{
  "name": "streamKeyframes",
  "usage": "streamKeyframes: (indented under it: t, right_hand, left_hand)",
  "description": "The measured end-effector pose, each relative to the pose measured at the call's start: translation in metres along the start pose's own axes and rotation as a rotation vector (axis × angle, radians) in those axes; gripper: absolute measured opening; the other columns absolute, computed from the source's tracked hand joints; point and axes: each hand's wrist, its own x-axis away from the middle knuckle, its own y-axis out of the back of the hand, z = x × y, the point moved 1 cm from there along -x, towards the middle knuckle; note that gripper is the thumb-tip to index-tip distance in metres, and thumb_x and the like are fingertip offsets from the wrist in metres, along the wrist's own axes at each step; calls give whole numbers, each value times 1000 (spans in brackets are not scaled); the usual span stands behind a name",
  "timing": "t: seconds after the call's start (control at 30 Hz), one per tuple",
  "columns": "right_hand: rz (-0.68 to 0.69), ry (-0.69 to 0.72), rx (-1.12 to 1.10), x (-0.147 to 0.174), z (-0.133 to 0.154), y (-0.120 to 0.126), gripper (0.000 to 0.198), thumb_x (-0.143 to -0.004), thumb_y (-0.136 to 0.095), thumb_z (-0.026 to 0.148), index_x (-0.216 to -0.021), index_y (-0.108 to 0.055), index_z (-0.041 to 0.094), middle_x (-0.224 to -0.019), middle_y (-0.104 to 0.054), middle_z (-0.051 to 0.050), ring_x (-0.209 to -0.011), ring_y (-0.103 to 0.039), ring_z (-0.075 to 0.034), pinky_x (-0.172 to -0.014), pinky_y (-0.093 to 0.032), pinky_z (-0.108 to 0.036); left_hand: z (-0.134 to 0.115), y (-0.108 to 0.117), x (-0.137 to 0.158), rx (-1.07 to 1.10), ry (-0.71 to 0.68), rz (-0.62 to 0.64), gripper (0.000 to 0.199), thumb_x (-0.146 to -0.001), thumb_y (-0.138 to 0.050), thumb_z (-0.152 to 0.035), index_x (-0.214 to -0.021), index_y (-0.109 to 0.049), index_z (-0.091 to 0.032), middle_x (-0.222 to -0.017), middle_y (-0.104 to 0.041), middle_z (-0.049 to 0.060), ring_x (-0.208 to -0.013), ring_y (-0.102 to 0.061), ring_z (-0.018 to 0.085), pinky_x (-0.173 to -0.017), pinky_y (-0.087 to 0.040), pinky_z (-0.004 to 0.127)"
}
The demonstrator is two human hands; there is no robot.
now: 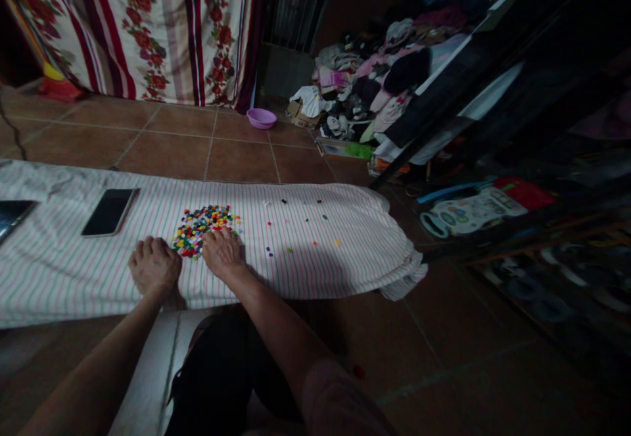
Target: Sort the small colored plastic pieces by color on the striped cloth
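A heap of tiny multicoloured beads or blocks (200,216) lies on a striped cloth (305,278). My right hand (221,250) is over the heap's near right side, its fingers bent down among the pieces; whatever is in the fingertips is hidden. Left of the heap, my left hand (154,265) rests on the cloth, fingers lying forward and nothing visible in them. To the right, small groups of pieces are spread out by colour, among them yellow pieces (337,242), an orange piece (314,243), dark blue pieces (269,251) and black pieces (284,201).
A dark-screened phone (109,212) lies left of the heap, with another dark flat device (14,216) at the left edge. Beyond the cloth, a purple basin (261,118) stands on the tiled floor. Piled clothes (365,84) and a floral curtain (167,28) are behind.
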Motion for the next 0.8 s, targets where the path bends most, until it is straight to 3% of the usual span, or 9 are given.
streamKeyframes:
  t: [0.5, 0.8]
  right_hand:
    - [-11, -38, -6, 17, -16, 6, 26, -99, -42, 26, -109, -67, 24, -109, -67, -4, -109, -50, -22, -91, -41, -35]
    - [-66, -79, 2, 24, -29, 6, 24, -99, -44, 29, -109, -66, 24, -106, -68, -4, -105, -52, -20, -87, -40, -34]
  left_hand:
    - [-2, 3, 0, -35, -9, 11, 38, -87, -34, -27, -109, -60, -10, -124, -60, 21, -125, -48, 33, -102, -35, 49]
    - [-3, 5, 1, 19, -26, -8, 39, -83, -40, -22, -112, -61, -8, -123, -60, 25, -124, -48, 38, -99, -36, 56]
